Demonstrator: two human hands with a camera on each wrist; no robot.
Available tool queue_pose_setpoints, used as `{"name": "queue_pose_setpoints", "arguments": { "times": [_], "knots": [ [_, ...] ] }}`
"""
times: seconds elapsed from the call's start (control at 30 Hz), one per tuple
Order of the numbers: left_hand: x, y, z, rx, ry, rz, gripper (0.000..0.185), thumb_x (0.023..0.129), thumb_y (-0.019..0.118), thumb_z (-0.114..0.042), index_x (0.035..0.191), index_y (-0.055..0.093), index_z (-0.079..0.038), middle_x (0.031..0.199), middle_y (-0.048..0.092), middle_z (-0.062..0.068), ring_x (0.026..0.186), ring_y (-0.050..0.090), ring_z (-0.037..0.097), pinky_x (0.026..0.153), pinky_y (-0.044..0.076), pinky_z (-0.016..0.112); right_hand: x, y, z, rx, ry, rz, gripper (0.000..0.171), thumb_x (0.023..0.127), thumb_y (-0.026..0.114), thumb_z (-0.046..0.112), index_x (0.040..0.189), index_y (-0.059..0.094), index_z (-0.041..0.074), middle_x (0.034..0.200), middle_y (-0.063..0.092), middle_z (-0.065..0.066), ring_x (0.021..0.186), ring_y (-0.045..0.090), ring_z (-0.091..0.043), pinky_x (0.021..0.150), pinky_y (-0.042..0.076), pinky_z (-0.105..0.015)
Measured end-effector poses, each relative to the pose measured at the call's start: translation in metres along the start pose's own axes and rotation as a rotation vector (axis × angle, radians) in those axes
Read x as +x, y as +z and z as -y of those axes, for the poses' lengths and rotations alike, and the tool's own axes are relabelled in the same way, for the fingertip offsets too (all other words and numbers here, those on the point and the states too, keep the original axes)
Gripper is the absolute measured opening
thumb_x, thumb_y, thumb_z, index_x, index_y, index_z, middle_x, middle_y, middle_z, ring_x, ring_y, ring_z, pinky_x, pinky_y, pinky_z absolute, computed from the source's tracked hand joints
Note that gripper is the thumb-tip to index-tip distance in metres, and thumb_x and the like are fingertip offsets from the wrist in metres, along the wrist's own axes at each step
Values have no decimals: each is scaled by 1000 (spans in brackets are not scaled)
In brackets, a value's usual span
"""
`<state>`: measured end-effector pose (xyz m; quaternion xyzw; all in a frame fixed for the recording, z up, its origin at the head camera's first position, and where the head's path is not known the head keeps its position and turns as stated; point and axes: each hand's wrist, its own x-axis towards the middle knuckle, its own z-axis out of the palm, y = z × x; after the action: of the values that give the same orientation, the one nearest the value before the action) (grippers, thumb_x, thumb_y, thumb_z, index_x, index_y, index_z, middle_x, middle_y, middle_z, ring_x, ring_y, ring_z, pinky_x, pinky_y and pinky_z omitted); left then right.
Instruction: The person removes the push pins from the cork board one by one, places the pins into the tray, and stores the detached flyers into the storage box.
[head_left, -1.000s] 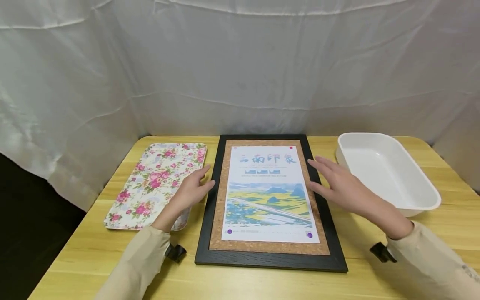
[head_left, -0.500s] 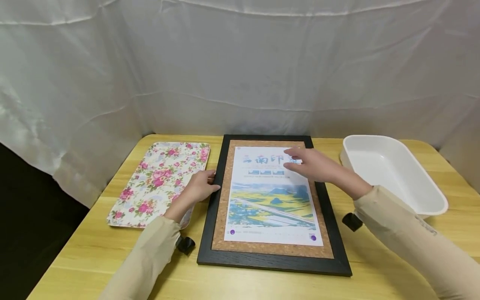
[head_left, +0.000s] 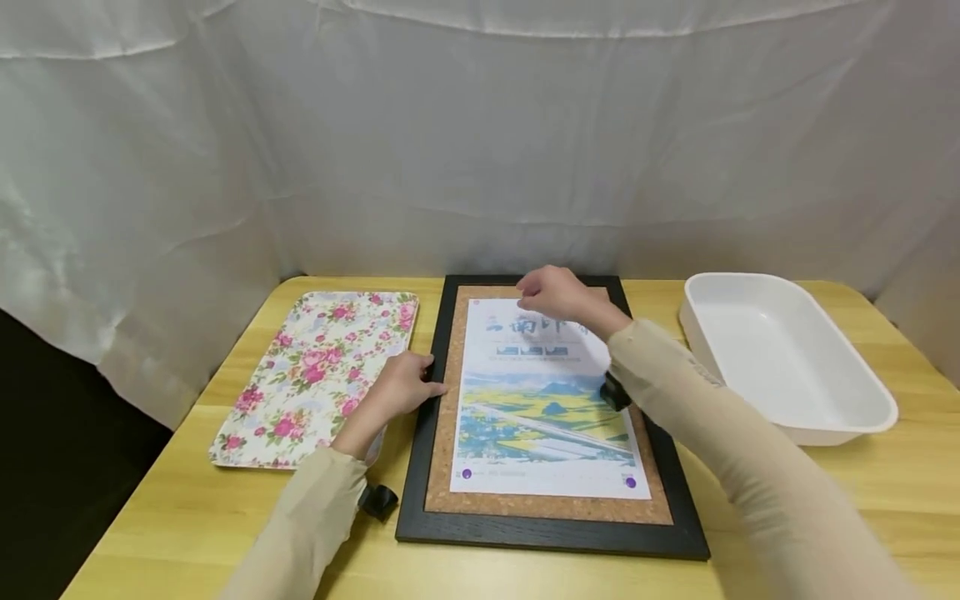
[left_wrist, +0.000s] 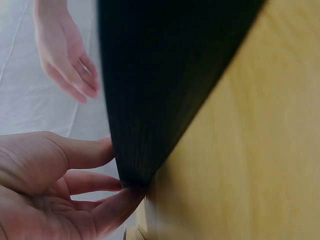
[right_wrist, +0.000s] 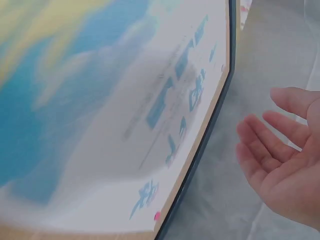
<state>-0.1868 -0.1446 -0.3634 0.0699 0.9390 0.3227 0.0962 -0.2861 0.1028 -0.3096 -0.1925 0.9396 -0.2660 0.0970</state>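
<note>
A cork board (head_left: 437, 467) in a black frame lies on the table, carrying a printed poster (head_left: 555, 467) with a landscape. Purple pins (head_left: 631, 482) mark its lower corners, and a pink pin (right_wrist: 157, 216) shows at an upper corner in the right wrist view. My left hand (head_left: 401, 383) grips the left edge of the frame; thumb and fingers (left_wrist: 120, 205) meet that edge in the left wrist view. Over the poster's top part hovers my right hand (head_left: 557, 293), its fingers loosely bent and nothing in them. My right forearm hides part of the board's right side.
On the left lies a flat tray (head_left: 300, 392) with a rose pattern. A deep white basin (head_left: 787, 358) stands to the right of the board. Behind the wooden table (head_left: 172, 517) hangs a pale grey curtain (head_left: 465, 150).
My right hand has swept leftward from beside the board's right edge to above the poster's top. My left hand has come to the frame's left edge and taken hold of it.
</note>
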Motion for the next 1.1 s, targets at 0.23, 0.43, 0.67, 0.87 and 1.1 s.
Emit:
{"name": "queue_pose_setpoints", "arguments": {
  "times": [0.23,0.43,0.67,0.87,1.1],
  "knots": [
    [-5,6,6,-53,-23,-19,60,87,74,-12,136,47,12,121,60,28,84,66,27,65,53,31,37,23,0,47,38,26,33,93,64,7,123,63,-7,119,63,-20,106,58,-29,92,47,-40],
    [-4,9,7,-86,-29,-17,62,86,75,-12,136,47,13,120,61,27,90,67,29,69,55,33,56,39,0,145,109,16,28,94,62,6,119,66,-5,116,65,-18,100,60,-25,89,49,-34],
    [-1,7,5,-83,-12,-25,63,86,75,-14,136,47,12,123,59,26,95,66,30,72,55,33,69,52,2,203,139,-47,21,94,63,11,109,72,-1,102,70,-14,92,63,-22,85,48,-33],
    [1,5,1,-68,-3,-23,62,86,75,-15,135,48,12,123,60,26,91,67,27,68,53,31,73,59,2,184,158,-120,16,93,65,11,100,74,0,102,69,-12,92,57,-21,86,47,-34],
    [2,-1,3,-46,-6,-36,62,86,76,-15,135,49,13,127,57,27,90,66,26,66,50,29,81,62,7,168,140,-138,12,89,70,10,93,75,0,97,69,-11,91,57,-22,87,47,-35]
  ]
}}
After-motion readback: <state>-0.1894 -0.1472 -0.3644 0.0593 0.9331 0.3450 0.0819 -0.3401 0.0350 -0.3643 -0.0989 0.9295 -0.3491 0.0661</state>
